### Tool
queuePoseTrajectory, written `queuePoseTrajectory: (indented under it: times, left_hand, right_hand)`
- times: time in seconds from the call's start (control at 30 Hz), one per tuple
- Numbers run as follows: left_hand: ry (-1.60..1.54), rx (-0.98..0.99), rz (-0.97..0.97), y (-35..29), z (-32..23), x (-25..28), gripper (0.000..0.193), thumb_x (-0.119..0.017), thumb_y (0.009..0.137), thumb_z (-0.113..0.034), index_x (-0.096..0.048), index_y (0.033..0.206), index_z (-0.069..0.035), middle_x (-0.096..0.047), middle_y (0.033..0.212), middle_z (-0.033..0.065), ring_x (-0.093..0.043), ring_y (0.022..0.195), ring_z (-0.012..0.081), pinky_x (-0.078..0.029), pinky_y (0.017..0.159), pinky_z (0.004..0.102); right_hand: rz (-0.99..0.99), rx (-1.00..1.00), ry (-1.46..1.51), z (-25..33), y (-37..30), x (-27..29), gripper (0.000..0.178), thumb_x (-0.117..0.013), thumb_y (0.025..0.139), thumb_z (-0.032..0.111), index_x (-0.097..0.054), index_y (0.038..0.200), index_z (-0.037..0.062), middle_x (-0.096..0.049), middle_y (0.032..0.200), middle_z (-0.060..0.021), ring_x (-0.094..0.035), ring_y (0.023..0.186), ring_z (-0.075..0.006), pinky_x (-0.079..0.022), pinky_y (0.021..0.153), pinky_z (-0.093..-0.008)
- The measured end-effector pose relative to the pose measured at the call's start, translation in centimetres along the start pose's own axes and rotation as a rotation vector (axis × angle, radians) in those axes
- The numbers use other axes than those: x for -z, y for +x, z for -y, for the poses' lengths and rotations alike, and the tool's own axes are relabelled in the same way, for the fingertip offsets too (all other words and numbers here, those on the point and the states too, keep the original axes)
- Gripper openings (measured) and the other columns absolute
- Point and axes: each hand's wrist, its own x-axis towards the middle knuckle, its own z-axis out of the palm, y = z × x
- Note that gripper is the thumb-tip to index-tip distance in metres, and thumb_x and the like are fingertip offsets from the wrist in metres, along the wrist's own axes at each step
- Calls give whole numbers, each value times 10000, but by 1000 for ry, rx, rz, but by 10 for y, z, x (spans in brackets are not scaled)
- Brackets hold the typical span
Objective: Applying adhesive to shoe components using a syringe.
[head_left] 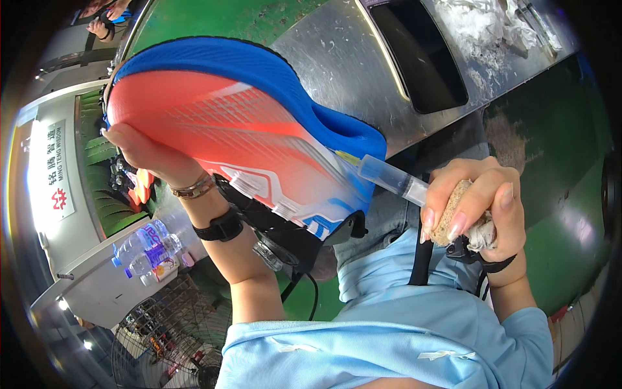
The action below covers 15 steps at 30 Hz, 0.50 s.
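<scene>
My left hand [154,155] grips a running shoe [214,120] at its left end, thumb along the side. The shoe is turned on its side; its upper is orange-red fading to white and blue, and a thick blue sole [246,61] faces away from me. In my right hand [479,194] is a clear syringe [392,180] with a yellow tip [348,157]. That tip meets the shoe's side by the sole edge, near its right end. The same fingers also hold a tan, grainy block [450,217] and a crumpled whitish cloth [483,233].
Beyond the shoe, a black phone [421,55] and crumpled white material [486,29] lie on a metal-topped table [350,71]. Plastic bottles [152,246] stand at left, above a wire fan [168,330]. Another person's hand [98,28] shows at the top left.
</scene>
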Motion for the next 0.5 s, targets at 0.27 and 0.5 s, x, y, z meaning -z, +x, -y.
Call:
queuePoseTrajectory:
  times: [0.27,0.5]
  left_hand:
    - [303,-120,-76,20,28,8,370,-358,952,-367,-528,806,-73,-517,804,-14,-478,755,96,-417,774,251]
    - [165,157,-59,20,33,7,400,-420,921,-394,-578,888,-28,-573,808,24,-539,718,128,-457,722,252]
  right_hand:
    - [26,-69,-3,-5,-20,17,469,-345,941,305,-592,721,-27,-595,709,-209,-609,596,-211,-487,559,-279]
    - [33,-26,-80,-11,-23,20,444,-349,944,259,-598,733,-43,-596,702,-202,-607,600,-224,-488,559,-288]
